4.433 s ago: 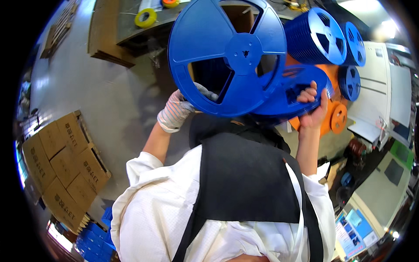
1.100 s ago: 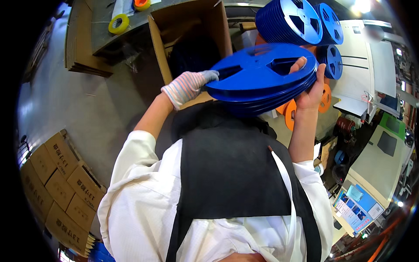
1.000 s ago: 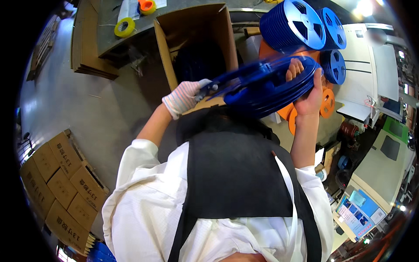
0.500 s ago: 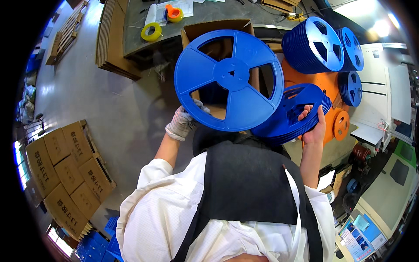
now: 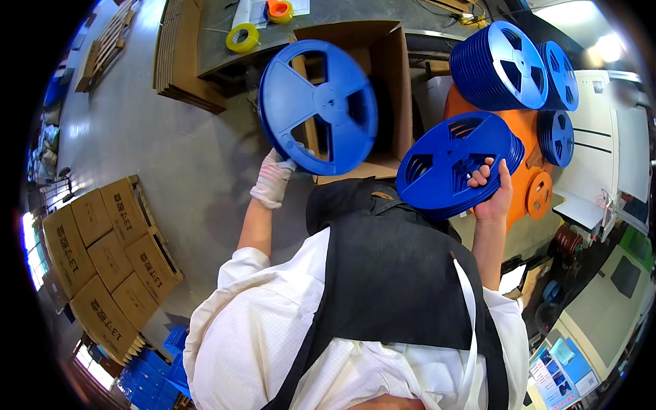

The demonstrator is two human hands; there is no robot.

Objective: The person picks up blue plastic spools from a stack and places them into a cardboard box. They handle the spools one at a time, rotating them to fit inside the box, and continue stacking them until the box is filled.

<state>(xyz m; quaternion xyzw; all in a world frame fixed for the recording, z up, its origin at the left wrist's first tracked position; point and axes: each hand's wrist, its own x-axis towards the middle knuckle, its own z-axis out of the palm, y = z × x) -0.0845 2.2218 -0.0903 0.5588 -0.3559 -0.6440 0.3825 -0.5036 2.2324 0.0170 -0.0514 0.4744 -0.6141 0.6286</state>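
A large blue plastic reel (image 5: 307,96) with three cut-out windows hangs tilted in front of an open cardboard box (image 5: 394,75). My left hand (image 5: 275,174), in a whitish glove, grips its lower rim; part of the fingers is behind the reel. To the right, a stack of blue reels (image 5: 454,160) leans in my bare right hand (image 5: 490,188). Those fingers curl over the stack's edge and into a window, with the thumb along the rim. The reel on the left covers part of the box's opening, and the box's inside is dark.
Taller stacks of blue reels (image 5: 495,68) stand on an orange surface (image 5: 459,102) at the right, near an orange reel (image 5: 539,195). Yellow tape rolls (image 5: 242,38) lie on the grey workbench (image 5: 212,41). Flattened cardboard (image 5: 181,61) leans at its left; packed cartons (image 5: 109,260) sit on a pallet.
My left hand has carried the single reel leftward, away from the stack, and turned it more edge-on. More of the box and the stack now shows. My right hand keeps its grip.
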